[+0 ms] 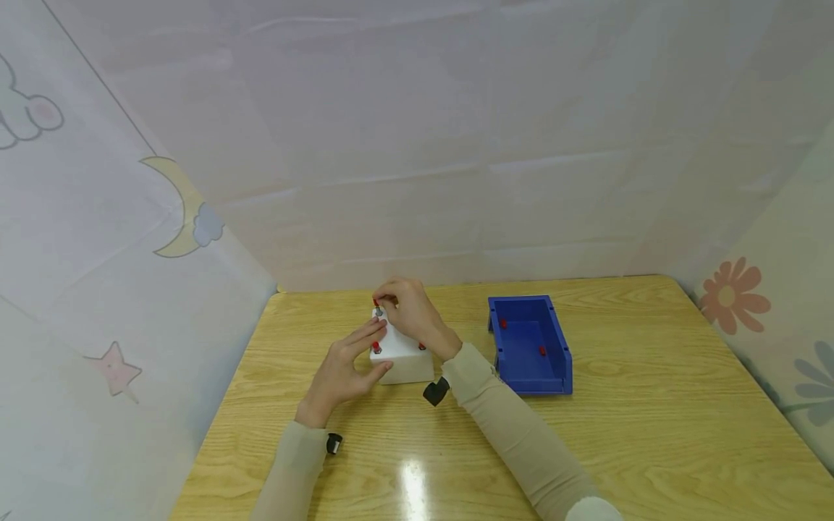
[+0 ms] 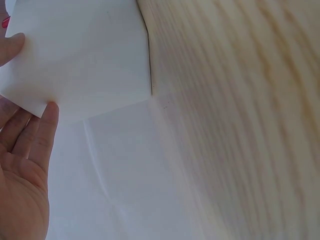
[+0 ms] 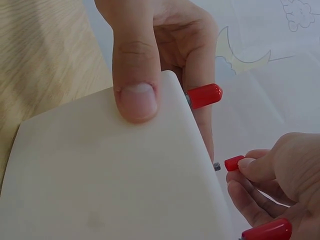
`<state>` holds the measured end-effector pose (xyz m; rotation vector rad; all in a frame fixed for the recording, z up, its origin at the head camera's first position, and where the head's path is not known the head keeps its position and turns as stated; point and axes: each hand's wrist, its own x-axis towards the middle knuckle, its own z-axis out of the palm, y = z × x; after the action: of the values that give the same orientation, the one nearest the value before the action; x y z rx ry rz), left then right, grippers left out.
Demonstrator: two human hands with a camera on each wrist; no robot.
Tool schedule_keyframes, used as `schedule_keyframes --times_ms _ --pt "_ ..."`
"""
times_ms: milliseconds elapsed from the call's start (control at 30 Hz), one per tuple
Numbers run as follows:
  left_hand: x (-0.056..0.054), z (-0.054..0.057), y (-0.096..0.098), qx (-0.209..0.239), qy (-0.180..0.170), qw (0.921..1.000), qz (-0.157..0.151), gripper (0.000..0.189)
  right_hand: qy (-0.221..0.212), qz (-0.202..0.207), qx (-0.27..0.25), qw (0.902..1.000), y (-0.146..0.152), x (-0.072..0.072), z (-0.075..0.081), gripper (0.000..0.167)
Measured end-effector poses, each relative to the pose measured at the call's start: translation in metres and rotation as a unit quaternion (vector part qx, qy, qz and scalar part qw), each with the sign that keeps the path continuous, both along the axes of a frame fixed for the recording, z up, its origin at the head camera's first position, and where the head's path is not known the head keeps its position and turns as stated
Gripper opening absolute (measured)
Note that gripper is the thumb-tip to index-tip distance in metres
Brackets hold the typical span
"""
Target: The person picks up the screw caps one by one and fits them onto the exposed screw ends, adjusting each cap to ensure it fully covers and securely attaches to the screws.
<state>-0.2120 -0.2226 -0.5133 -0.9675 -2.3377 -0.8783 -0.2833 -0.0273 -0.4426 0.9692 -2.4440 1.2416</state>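
A white box (image 1: 407,370) stands on the table, with red-capped posts on its top. My left hand (image 1: 342,367) grips it at the left side: the thumb (image 3: 137,102) lies on the front face and the fingers reach round the edge. Over the far end is my right hand (image 1: 413,311), pinching a small red cap (image 3: 233,163) between thumb and fingertips. A narrow gap separates that cap from a bare metal post (image 3: 217,167). Two other red caps, one nearer the left thumb (image 3: 205,96) and one nearer the right hand (image 3: 267,231), sit on their posts.
To the right of the box is a blue bin (image 1: 562,362) with a red cap (image 1: 543,351) and another small red piece (image 1: 504,323) inside. The wooden table (image 1: 651,434) meets fabric-covered walls (image 1: 456,181) at the back and sides.
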Motion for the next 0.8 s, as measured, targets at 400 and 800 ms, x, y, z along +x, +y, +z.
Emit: schedule_keyframes --times_ms 400,800 --pt "-0.0003 -0.0014 0.0004 0.001 -0.002 1.0000 -0.002 0.060 0.007 -0.003 -0.002 1.0000 0.0006 0.0012 -0.0029 0.015" --pt "-0.0012 -0.0020 -0.0005 -0.001 -0.002 1.0000 -0.001 0.060 0.010 0.000 0.003 0.9999 -0.0009 0.0004 -0.0028 0.015"
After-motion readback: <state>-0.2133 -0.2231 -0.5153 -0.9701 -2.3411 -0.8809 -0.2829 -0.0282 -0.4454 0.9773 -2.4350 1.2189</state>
